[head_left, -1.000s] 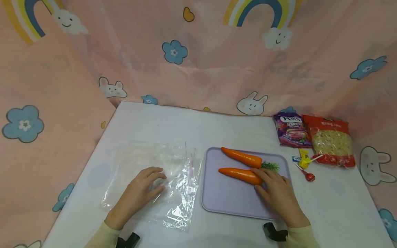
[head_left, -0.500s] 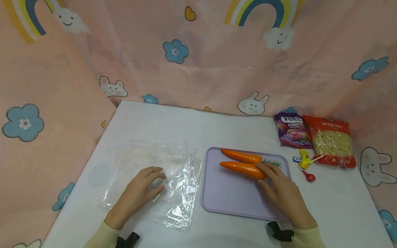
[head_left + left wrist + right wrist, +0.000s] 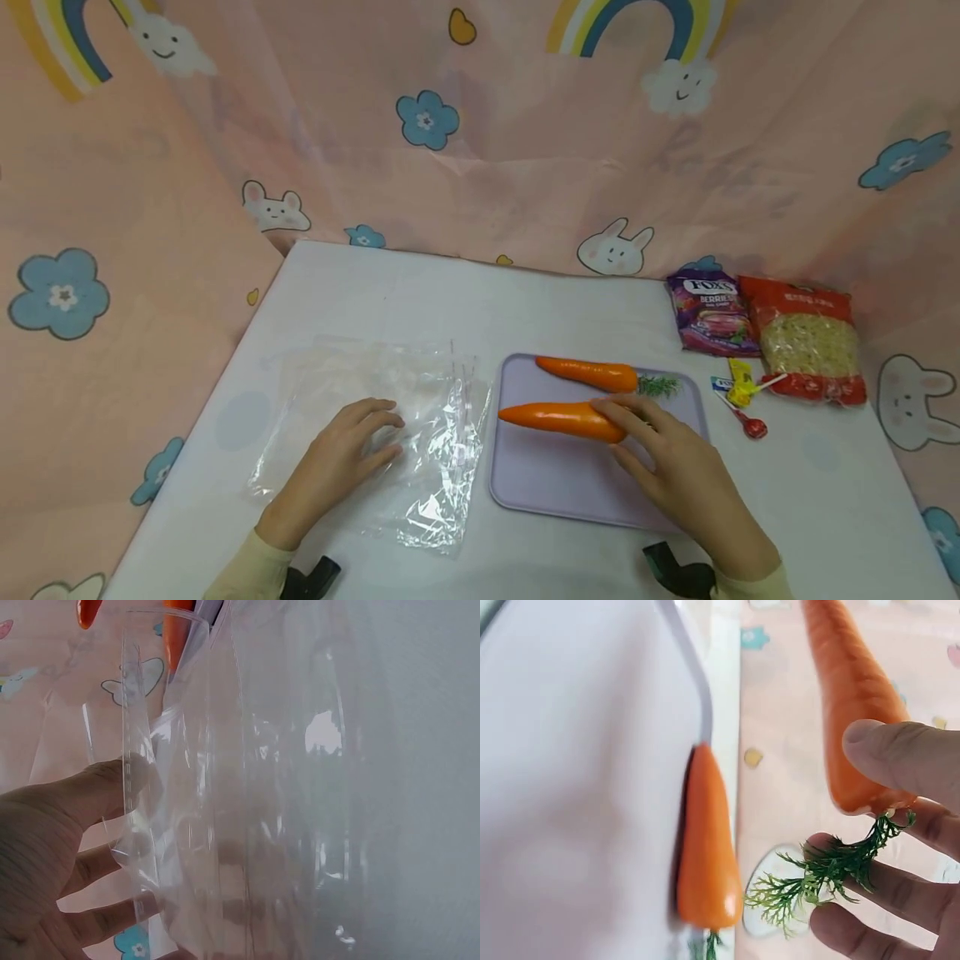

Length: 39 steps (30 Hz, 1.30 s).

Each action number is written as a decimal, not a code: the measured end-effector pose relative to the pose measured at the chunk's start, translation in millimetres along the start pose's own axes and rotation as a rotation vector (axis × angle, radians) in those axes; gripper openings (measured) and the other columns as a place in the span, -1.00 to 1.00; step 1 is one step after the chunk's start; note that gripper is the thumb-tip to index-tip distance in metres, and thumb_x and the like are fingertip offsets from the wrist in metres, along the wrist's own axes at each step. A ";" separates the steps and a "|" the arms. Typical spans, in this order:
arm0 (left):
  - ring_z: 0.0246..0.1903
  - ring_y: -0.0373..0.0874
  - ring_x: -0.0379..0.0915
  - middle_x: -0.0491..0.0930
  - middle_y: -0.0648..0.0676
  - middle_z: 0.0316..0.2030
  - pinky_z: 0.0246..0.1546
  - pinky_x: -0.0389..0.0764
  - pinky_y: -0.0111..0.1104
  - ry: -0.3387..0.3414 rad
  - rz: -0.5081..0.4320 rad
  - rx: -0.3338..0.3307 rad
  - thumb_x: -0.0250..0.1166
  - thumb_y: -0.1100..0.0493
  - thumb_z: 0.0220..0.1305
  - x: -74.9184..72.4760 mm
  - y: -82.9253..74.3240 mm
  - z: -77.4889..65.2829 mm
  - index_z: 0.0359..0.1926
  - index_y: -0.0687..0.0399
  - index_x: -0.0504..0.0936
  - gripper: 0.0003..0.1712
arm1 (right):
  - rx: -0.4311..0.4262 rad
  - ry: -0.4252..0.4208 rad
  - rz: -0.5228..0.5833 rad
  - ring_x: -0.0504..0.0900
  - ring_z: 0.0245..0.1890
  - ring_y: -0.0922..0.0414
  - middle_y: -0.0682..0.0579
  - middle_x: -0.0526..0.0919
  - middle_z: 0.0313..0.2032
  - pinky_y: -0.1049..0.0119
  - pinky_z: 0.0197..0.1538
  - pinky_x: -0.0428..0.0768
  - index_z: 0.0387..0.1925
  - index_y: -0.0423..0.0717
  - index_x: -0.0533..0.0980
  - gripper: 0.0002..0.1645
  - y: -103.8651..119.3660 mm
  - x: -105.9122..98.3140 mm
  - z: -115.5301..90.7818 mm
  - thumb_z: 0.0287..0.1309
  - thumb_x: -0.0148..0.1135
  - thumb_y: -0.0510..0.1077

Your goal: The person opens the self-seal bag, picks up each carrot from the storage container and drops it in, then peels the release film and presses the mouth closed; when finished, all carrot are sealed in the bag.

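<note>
My right hand (image 3: 660, 450) grips the thick end of an orange toy carrot (image 3: 558, 418) and holds it lifted over the lilac tray (image 3: 555, 483), tip pointing left. In the right wrist view the thumb and fingers (image 3: 900, 761) close round that carrot (image 3: 851, 697) and its green leaves. A second carrot (image 3: 585, 373) lies at the tray's far edge, also seen on the tray (image 3: 705, 847). My left hand (image 3: 345, 454) lies flat on clear plastic bags (image 3: 420, 417), fingers spread; the left wrist view shows the fingers (image 3: 82, 802) against the bag (image 3: 247, 825).
A purple candy packet (image 3: 708, 312) and a red noodle packet (image 3: 806, 337) lie at the table's far right, with lollipops (image 3: 742, 404) just in front of them. Pink patterned cloth walls the table at the back and both sides.
My right hand has lifted the nearer carrot off the tray and carried it leftward toward the bags. The left hand has stayed on the bags.
</note>
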<state>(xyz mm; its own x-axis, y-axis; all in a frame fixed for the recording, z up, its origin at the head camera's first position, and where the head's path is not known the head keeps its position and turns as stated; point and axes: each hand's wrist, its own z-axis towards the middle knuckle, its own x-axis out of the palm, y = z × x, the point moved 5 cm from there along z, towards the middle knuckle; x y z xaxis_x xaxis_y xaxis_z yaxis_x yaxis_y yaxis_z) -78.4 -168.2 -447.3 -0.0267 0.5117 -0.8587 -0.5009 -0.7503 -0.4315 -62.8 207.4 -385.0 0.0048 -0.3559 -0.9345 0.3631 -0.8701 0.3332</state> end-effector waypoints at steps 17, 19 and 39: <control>0.12 0.02 0.35 0.50 0.02 0.06 0.04 0.49 -0.08 -0.021 -0.017 0.007 0.50 0.06 -0.05 -0.3 -2.7 1.6 -0.14 -0.09 0.60 -0.60 | -0.197 0.031 0.031 0.53 -0.06 0.21 0.22 0.49 0.07 0.20 -0.11 0.62 0.21 0.37 0.40 -0.28 48.4 62.0 19.9 -0.03 0.44 0.02; 0.12 0.01 0.35 0.50 0.01 0.06 0.05 0.49 -0.09 -0.020 -0.017 -0.002 0.50 0.06 -0.05 0.0 -2.8 1.6 -0.15 -0.10 0.60 -0.61 | -0.224 0.019 0.056 0.54 -0.08 0.21 0.22 0.49 0.06 0.22 -0.13 0.62 0.20 0.33 0.42 -0.31 53.6 69.2 21.6 -0.02 0.43 0.02; 0.12 -0.03 0.34 0.49 0.01 0.07 0.07 0.48 -0.09 -0.002 -0.037 -0.022 0.49 0.06 -0.02 -1.8 -4.4 2.8 -0.13 -0.11 0.62 -0.62 | -0.271 0.039 0.164 0.38 0.18 0.17 0.15 0.35 0.24 0.20 0.02 0.57 0.23 0.25 0.37 -0.23 62.2 87.8 29.7 -0.05 0.43 -0.14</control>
<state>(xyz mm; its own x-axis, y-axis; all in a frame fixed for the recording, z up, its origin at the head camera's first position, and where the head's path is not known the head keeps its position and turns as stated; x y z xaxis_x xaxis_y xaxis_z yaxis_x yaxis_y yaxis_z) -78.7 -164.7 -443.0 -0.0105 0.5400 -0.8416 -0.4822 -0.7400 -0.4689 -67.4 112.0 -442.6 0.1176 -0.4660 -0.8770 0.5897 -0.6778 0.4392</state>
